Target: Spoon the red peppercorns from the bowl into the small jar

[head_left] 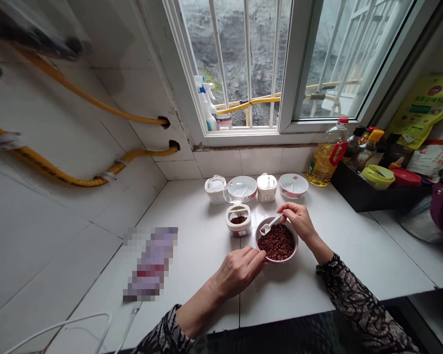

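Observation:
A pink-rimmed bowl (296, 247) stands on the white counter, holding many small reddish-brown peppercorns (278, 243). My left hand (243, 265) grips its near left rim between thumb and fingers. Pinched by its handle in my right hand (297, 219) is a small white spoon (266, 229), its scoop over the far left of the bowl and a few bits in it. Just left of the bowl sits a white seasoning jar (238, 228), its clear lid raised, with similar dark red peppercorns inside.
Behind are two more white jars (267, 188) and two bowls (294, 187). An oil bottle (323, 160) and a black box of condiments (372, 189) stand back right. A kettle (424, 221) is at the right edge. A blurred purple object (153, 263) and a white cable (131, 319) lie left.

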A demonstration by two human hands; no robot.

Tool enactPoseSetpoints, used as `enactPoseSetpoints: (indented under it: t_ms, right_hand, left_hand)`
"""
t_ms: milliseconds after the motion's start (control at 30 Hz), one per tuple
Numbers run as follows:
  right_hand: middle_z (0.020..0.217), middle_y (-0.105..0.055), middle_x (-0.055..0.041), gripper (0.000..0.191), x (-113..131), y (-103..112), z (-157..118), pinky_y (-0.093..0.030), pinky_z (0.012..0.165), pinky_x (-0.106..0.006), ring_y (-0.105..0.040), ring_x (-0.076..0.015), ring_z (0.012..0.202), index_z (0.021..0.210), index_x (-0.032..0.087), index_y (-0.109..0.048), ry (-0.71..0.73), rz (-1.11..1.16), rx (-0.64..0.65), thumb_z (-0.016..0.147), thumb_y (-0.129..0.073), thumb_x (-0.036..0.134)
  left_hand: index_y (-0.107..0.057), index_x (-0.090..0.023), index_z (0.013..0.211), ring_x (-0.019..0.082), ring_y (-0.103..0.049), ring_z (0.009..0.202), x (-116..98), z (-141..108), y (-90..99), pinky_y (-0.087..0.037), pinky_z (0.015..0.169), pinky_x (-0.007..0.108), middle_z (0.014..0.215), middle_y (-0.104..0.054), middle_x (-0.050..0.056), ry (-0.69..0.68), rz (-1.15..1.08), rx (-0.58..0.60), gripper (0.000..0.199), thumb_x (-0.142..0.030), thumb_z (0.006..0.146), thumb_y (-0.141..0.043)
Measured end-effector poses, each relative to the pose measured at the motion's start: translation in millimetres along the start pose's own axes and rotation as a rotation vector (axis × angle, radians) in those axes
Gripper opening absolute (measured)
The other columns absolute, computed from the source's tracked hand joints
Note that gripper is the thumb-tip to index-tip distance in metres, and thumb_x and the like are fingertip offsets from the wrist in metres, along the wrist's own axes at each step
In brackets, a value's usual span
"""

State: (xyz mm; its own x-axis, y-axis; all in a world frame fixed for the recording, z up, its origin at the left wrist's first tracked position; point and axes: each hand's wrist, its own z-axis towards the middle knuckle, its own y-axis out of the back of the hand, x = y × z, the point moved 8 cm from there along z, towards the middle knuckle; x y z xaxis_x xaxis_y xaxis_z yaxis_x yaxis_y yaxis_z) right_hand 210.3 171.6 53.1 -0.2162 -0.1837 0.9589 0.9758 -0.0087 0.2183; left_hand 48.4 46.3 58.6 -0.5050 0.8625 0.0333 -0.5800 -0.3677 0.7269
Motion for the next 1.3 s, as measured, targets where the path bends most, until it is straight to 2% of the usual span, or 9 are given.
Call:
enactPoseSetpoints:
  t_ms: [167,300,433,633,800,900,1033,1200,1300]
  right_hand:
    - [0.066,-0.068,-0.0017,0.018,22,-14,-2,-0.053,0.064,-0.029,-0.064,-0.0162,0.062,0.083,0.018,-0.067,0.134,0.054,-0.025,0.083,-0.052,0.028]
    - [0.085,-0.073,-0.0059,0.018,58,-41,-19,-0.053,0.08,-0.036,-0.067,-0.0189,0.077,0.095,0.021,-0.067,0.476,-0.185,0.036,0.092,-0.049,0.022]
    - [0.083,-0.075,-0.0044,0.023,80,-52,-34,-0.045,0.095,-0.044,-0.065,-0.0189,0.074,0.094,0.022,-0.067,0.751,-0.394,0.094,0.091,-0.047,0.012]
    - [0.071,-0.07,-0.0026,0.018,69,-2,-23,-0.049,0.081,-0.037,-0.064,-0.0213,0.075,0.08,0.023,-0.066,0.594,-0.364,-0.105,0.085,-0.05,0.015]
    - [0.066,-0.069,0.0002,0.02,53,-23,-28,-0.045,0.091,-0.04,-0.059,-0.0157,0.06,0.072,0.021,-0.063,0.648,-0.504,0.121,0.08,-0.048,0.012]
    - [0.066,-0.07,0.0009,0.021,44,-37,-28,-0.043,0.093,-0.039,-0.057,-0.0138,0.058,0.071,0.021,-0.063,0.593,-0.53,0.224,0.079,-0.047,0.01]
    - [0.067,-0.071,-0.001,0.022,35,-22,-18,-0.046,0.084,-0.034,-0.062,-0.0168,0.069,0.067,0.021,-0.065,0.403,-0.436,0.115,0.077,-0.048,0.011]
    - [0.053,-0.061,0.003,0.021,20,-7,-8,-0.045,0.058,-0.026,-0.056,-0.0138,0.051,0.068,0.02,-0.066,0.184,-0.254,0.099,0.075,-0.046,0.014]
    - [0.058,-0.065,0.0018,0.021,28,-8,-10,-0.048,0.075,-0.031,-0.058,-0.0145,0.058,0.066,0.021,-0.065,0.294,-0.34,0.093,0.075,-0.047,0.013]
  left_hand:
    - [-0.057,-0.015,0.098,0.014,-0.054,0.058,0,0,-1.4,-0.042,0.051,0.025,0.068,-0.06,0.0,0.011,0.019,0.001,0.015,-0.02,0.103,-0.044]
    - [-0.057,-0.015,0.096,0.014,-0.053,0.056,0,0,-1.6,-0.04,0.049,0.026,0.066,-0.059,0.0,0.014,0.03,-0.003,0.017,-0.019,0.103,-0.042]
    - [-0.057,-0.015,0.096,0.014,-0.052,0.056,0,1,-0.3,-0.038,0.049,0.027,0.066,-0.059,0.0,0.015,0.024,-0.015,0.016,-0.019,0.103,-0.043]
    - [-0.057,-0.014,0.098,0.015,-0.054,0.059,1,2,1.7,-0.042,0.052,0.025,0.069,-0.061,0.001,0.006,-0.017,-0.01,0.015,-0.019,0.103,-0.043]
    - [-0.057,-0.014,0.1,0.015,-0.055,0.059,2,1,1.8,-0.042,0.052,0.026,0.069,-0.061,0.002,0.011,-0.024,-0.002,0.013,-0.018,0.102,-0.045]
    - [-0.057,-0.014,0.101,0.014,-0.054,0.057,2,0,0.7,-0.041,0.052,0.026,0.068,-0.061,0.001,0.015,-0.016,0.005,0.01,-0.018,0.1,-0.047]
    - [-0.056,-0.014,0.102,0.014,-0.055,0.058,2,-1,0.1,-0.042,0.053,0.026,0.069,-0.062,0.001,0.015,-0.029,0.003,0.009,-0.018,0.1,-0.048]
    - [-0.056,-0.013,0.103,0.015,-0.054,0.059,2,-1,0.5,-0.042,0.053,0.026,0.07,-0.063,0.002,0.011,-0.038,0.007,0.011,-0.018,0.101,-0.046]
    - [-0.056,-0.013,0.103,0.015,-0.054,0.059,2,-1,0.4,-0.042,0.054,0.027,0.07,-0.063,0.002,0.01,-0.039,0.007,0.012,-0.019,0.102,-0.046]
